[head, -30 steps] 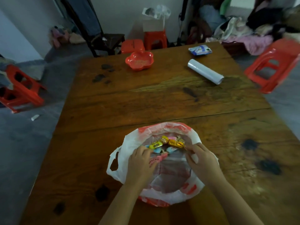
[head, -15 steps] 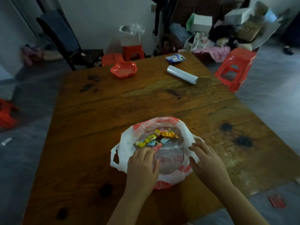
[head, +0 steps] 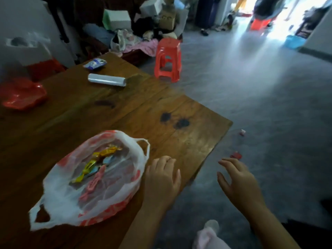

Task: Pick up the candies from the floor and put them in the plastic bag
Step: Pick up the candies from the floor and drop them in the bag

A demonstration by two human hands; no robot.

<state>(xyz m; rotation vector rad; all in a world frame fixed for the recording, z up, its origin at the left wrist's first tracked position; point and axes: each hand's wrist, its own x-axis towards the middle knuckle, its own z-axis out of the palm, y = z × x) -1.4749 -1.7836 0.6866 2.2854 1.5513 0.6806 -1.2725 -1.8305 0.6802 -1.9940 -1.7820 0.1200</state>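
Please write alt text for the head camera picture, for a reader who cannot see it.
A person's empty left hand is over the edge of the wooden table and the right hand over the floor, where a red candy and a pale candy lie. Beside the left hand, an open plastic bag holds wrapped candies.

Both hands empty — left hand (head: 162, 178) relaxed, right hand (head: 237, 180) fingers spread

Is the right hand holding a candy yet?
No, the right hand is open and empty, fingers spread, just short of a red candy lying on the floor.
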